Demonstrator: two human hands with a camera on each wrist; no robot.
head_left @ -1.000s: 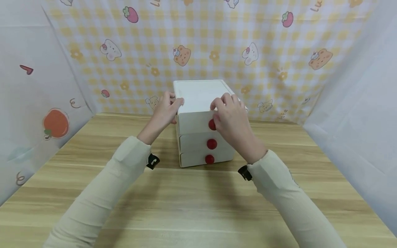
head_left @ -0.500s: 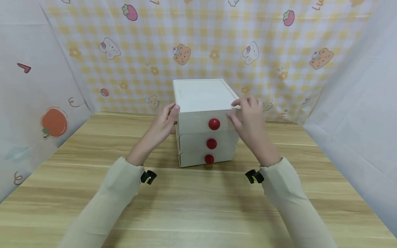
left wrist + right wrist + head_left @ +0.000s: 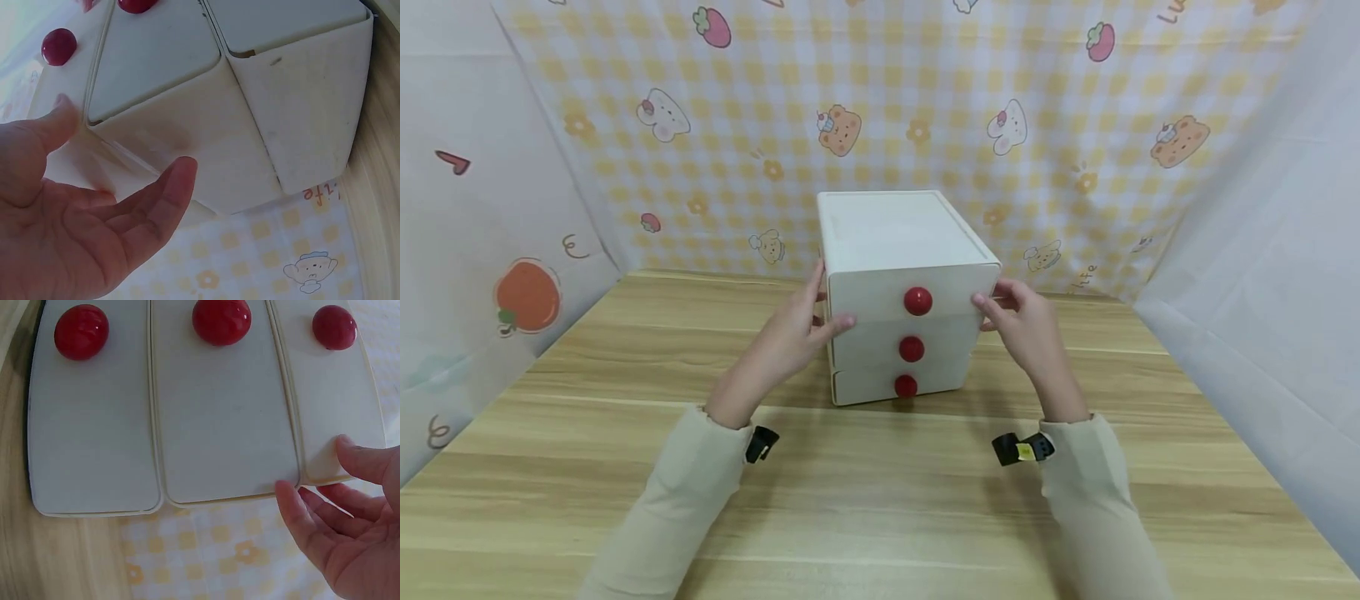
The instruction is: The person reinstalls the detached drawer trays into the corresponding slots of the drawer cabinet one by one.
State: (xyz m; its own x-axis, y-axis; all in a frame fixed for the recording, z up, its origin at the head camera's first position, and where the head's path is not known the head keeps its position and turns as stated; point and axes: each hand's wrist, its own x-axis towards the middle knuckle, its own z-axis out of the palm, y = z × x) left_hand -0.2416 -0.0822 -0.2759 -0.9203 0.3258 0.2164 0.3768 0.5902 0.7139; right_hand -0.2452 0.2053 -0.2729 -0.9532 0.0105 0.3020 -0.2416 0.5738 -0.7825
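A white three-drawer cabinet [image 3: 917, 229] with round red knobs stands on the table. My left hand [image 3: 786, 337] is at its left front corner, the thumb over the front face and the loosely extended fingers along the side wall. In the left wrist view, the left hand [image 3: 94, 212] shows spread fingers close to the side panel; firm contact cannot be told. At the right front corner, my right hand [image 3: 1030, 325] has its thumb on the top drawer front [image 3: 325, 394]. Its other fingers [image 3: 340, 519] lie loosely beside the edge, partly hidden. All three drawers appear closed.
Wood-grain table [image 3: 880, 500] surrounds the cabinet. Behind hangs a yellow checked cloth [image 3: 917, 92] with cartoon prints. White cloths [image 3: 467, 225] flank both sides. A black band [image 3: 1022, 448] sits at each wrist.
My right hand has left the top knob and slid right and down to the cabinet's right corner. My left hand has moved down the left edge. The cabinet stays put.
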